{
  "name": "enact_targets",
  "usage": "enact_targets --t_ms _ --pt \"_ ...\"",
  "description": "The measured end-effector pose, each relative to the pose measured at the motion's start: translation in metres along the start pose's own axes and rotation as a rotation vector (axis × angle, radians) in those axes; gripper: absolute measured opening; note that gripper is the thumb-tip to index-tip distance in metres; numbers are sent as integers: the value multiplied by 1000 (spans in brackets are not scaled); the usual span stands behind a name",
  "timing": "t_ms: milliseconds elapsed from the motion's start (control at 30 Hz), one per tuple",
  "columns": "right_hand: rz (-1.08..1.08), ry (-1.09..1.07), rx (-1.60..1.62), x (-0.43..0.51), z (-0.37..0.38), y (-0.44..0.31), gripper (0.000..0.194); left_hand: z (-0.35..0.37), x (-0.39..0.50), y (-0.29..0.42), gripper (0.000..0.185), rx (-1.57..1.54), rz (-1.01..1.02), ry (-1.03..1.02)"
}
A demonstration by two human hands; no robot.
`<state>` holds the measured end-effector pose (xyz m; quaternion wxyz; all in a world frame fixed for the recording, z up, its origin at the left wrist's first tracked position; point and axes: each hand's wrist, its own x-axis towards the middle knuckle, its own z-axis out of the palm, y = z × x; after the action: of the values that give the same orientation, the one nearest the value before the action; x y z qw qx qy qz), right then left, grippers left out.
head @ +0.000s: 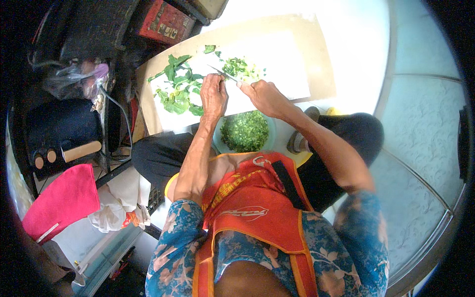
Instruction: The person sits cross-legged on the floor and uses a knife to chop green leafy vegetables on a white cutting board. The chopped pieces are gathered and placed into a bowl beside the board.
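Note:
My right hand is closed round the handle of a knife, whose blade points up and left over a white cutting board. Close by the blade, my left hand rests on the board with fingers bent; whether it pins any greens is hidden. Leafy greens lie loosely to the left of that hand. A heap of chopped green pieces sits on the board beyond the knife. Below the board's near edge, between my legs, a bowl holds finely chopped greens.
The cutting board lies on a larger tan board. To the left are a black appliance, a grey cable, a plastic bag and a pink cloth. A red box stands at the upper left.

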<state>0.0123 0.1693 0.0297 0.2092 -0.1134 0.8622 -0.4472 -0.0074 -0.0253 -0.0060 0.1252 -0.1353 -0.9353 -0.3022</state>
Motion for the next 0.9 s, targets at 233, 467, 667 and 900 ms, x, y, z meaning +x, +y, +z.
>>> enact_targets --t_ms 233,467,667,900 --pt "-348 140 -324 4 13 -1 27 -1 -3 0 14 68 -4 21" --pt "86 49 159 17 -6 -13 29 -3 -2 -5 15 3 7 38" --pt "-232 19 -200 -2 -1 -11 28 -1 -5 -5 16 7 6 40" --pt "-287 198 -164 23 16 -2 22 -3 -4 1 14 29 61 45"
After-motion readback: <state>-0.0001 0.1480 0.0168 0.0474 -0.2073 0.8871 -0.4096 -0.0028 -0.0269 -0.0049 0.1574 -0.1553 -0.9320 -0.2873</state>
